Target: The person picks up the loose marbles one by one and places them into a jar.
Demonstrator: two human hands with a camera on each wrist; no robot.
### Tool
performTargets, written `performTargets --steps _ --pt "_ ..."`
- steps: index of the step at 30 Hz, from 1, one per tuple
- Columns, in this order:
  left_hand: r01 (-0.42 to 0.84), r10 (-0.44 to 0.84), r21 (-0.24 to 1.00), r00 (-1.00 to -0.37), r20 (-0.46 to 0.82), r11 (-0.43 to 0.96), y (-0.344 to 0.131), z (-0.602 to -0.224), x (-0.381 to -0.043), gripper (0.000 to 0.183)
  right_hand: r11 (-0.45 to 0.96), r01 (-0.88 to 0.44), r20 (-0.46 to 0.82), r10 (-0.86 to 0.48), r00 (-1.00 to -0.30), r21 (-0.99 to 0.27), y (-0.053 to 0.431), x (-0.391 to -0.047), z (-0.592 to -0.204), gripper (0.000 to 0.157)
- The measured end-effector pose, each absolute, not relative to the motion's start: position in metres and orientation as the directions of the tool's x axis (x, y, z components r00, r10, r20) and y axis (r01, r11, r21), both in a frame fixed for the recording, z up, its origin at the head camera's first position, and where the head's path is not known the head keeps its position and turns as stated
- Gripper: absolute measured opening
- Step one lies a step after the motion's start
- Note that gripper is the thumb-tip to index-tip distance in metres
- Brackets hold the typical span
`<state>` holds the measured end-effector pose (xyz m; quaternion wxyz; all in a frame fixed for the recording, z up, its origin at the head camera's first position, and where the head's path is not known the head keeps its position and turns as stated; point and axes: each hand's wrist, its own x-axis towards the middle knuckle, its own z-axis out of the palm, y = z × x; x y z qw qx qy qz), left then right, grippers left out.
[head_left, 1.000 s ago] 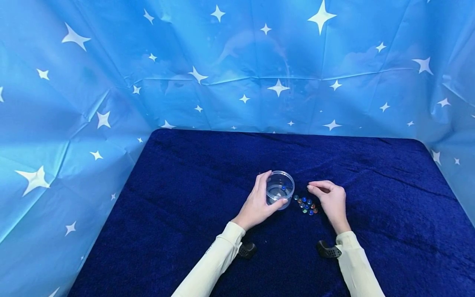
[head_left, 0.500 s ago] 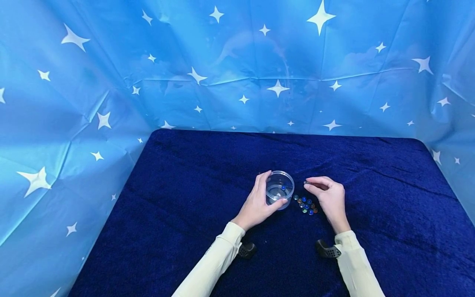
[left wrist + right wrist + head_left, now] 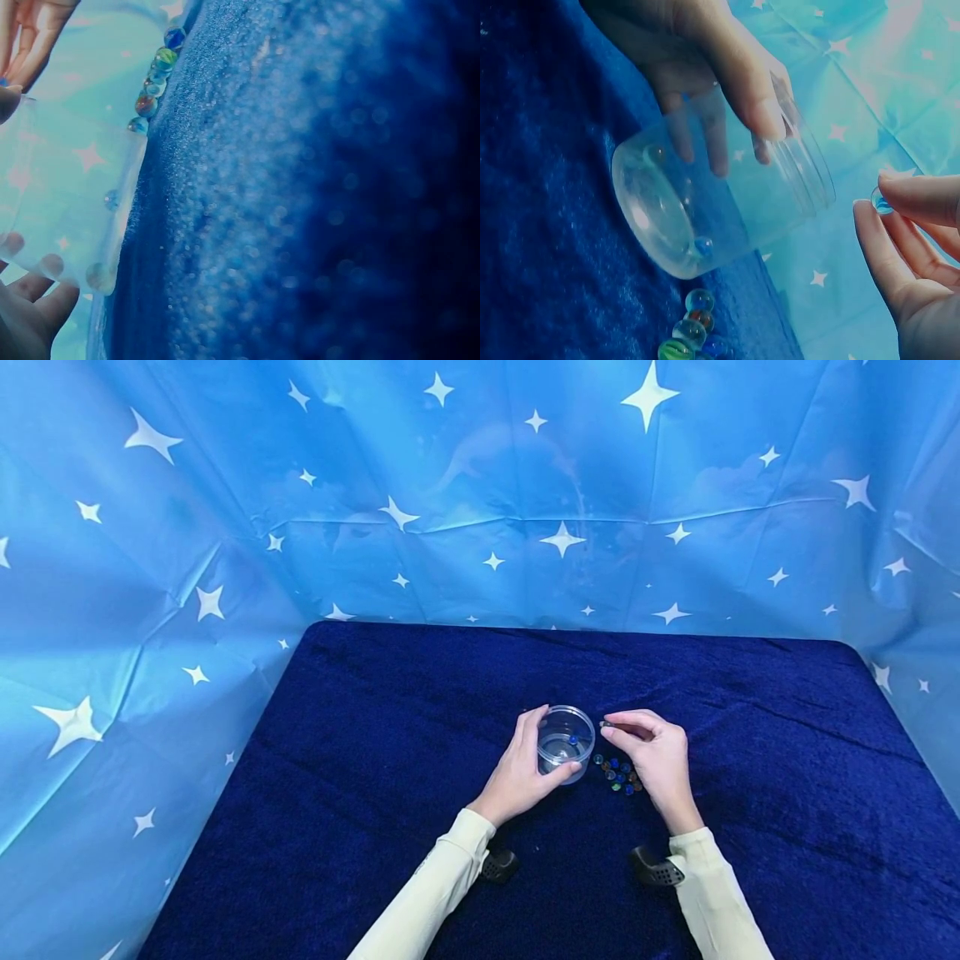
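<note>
My left hand (image 3: 517, 777) grips a clear plastic jar (image 3: 754, 214), thumb on the near side and fingers round the far side. The jar stands upright on the cloth with its mouth uncovered. A blue marble (image 3: 573, 739) lies at its bottom, and a darker amber spot, perhaps another marble, shows there in the right wrist view. My right hand (image 3: 652, 760) pinches a clear marble with a blue swirl (image 3: 882, 200) between thumb and fingertips, just right of the jar's rim and apart from it. Several loose glass marbles (image 3: 619, 776) lie clustered between jar and right hand.
A dark blue plush cloth (image 3: 420, 710) covers the table. Blue star-printed sheeting (image 3: 480, 485) hangs behind and at the sides. Black wrist devices (image 3: 500, 866) sit under both cream sleeves (image 3: 720, 893).
My right hand has moved left towards the jar with the pinched marble, which has come into clearer sight at the fingertips. The left hand and jar have stayed still.
</note>
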<state>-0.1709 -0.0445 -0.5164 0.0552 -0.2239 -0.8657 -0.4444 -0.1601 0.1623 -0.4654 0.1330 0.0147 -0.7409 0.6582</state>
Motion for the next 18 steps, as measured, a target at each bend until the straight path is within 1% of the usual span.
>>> performTargets --steps 9,18 --pt "0.442 0.339 0.741 -0.891 0.301 0.505 -0.044 -0.517 -0.171 0.088 0.138 -0.189 0.205 0.118 -0.971 -0.972 0.153 -0.158 -0.461 0.014" --pt "0.467 0.339 0.727 -0.881 0.331 0.503 -0.044 -0.516 -0.17 0.086 0.141 -0.198 0.207 0.052 -0.977 -0.97 0.145 -0.158 -0.461 0.014"
